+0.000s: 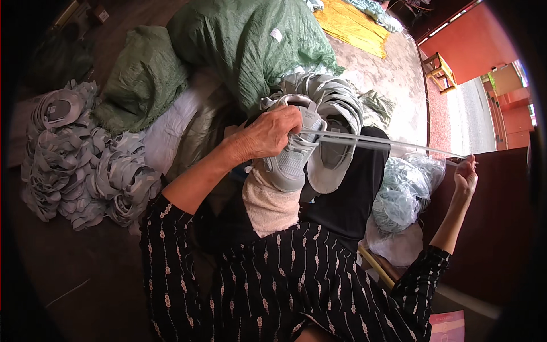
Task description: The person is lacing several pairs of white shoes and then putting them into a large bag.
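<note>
My left hand [277, 130] is closed round a light grey shoe upper [286, 165] with a mesh toe, above my lap. Out to the right, my right hand [466, 175] pinches the end of a pale shoelace [393, 143], which runs taut from the upper across the view. Beside the held upper lies another grey upper [330, 165], the front one of a nested row [336, 91] that curves away behind it. A beige cloth [272, 205] covers part of my lap beneath the held upper.
Many grey uppers lie heaped [62, 154] at the left. Green woven sacks [245, 45] stand ahead, one smaller sack [142, 80] beside them. A clear plastic bag [401, 191] with pale contents sits at my right, near a dark red panel [484, 228]. A yellow sheet [353, 25] lies farther off.
</note>
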Motion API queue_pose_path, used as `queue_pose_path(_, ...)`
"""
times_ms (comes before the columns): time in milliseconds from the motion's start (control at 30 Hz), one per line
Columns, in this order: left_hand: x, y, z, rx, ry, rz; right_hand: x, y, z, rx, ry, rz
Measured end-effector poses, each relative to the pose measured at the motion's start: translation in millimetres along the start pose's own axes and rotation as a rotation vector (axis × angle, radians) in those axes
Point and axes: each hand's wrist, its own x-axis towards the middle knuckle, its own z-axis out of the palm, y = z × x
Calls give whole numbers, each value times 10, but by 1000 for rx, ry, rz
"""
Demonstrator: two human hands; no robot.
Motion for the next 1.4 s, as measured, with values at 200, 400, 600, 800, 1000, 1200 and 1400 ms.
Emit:
queue_pose_path(200,19,76,-42,93,-74,-18,-482,515,599,71,-555,153)
queue_pose_path(400,33,56,-11,294,-86,41,-702,672,972,35,-459,90)
queue_pose_path(600,-110,-34,59,609,57,250,-615,873,880,-54,-497,209)
queue_pose_path(800,-216,-168,-34,443,77,386,152,266,324,-105,-97,-94)
queue_pose_path(1000,-150,-60,-28,325,77,244,244,230,333,-32,-227,-20)
queue_pose_path(1200,-30,78,-108,97,37,-7,170,-58,807,-89,-501,9)
queue_pose_path(1400,4,110,-206,25,-25,-99,256,38,462,-287,-349,-46)
